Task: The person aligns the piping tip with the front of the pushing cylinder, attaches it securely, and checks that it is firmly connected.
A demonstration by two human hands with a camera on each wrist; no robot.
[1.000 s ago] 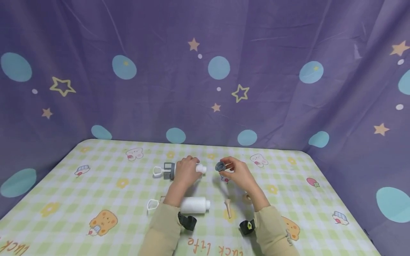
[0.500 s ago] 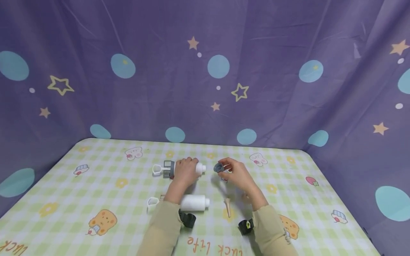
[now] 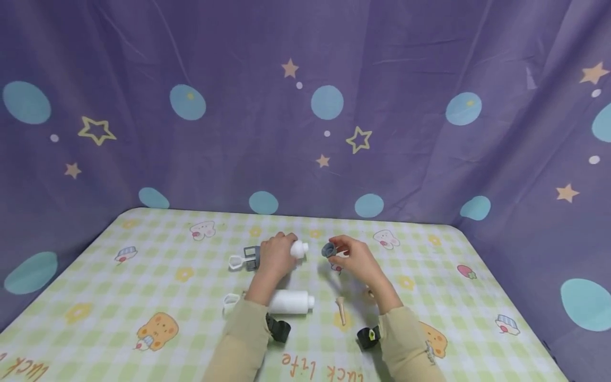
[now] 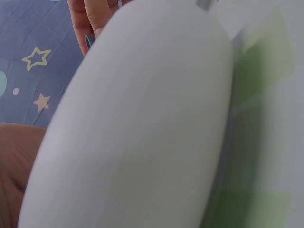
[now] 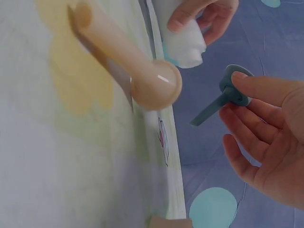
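My left hand (image 3: 278,254) grips a white bottle (image 3: 298,249) lying across the table's far middle. A bare neck ends it on the right; a grey frame (image 3: 252,258) with a white loop sits at its left. Pale bottle body fills most of the left wrist view. To the right, my right hand (image 3: 353,255) pinches a small grey-blue cup-like cap (image 3: 328,250) between thumb and fingers, apart from the bottle's neck. In the right wrist view, a thin stem (image 5: 209,110) slants from the cap, and the left thumb presses the bottle's side.
A second white bottle (image 3: 290,302) lies nearer, partly behind the left forearm, with a white loop (image 3: 231,302) at its left. A beige funnel-shaped piece (image 3: 341,310) with a stem lies between the forearms. Beside the right wrist is a small beige thing (image 3: 369,293), mostly hidden.
The held bottle has swung slightly: its neck end is farther away and its loop end nearer. The right hand keeps its pinch on the cap, almost still.
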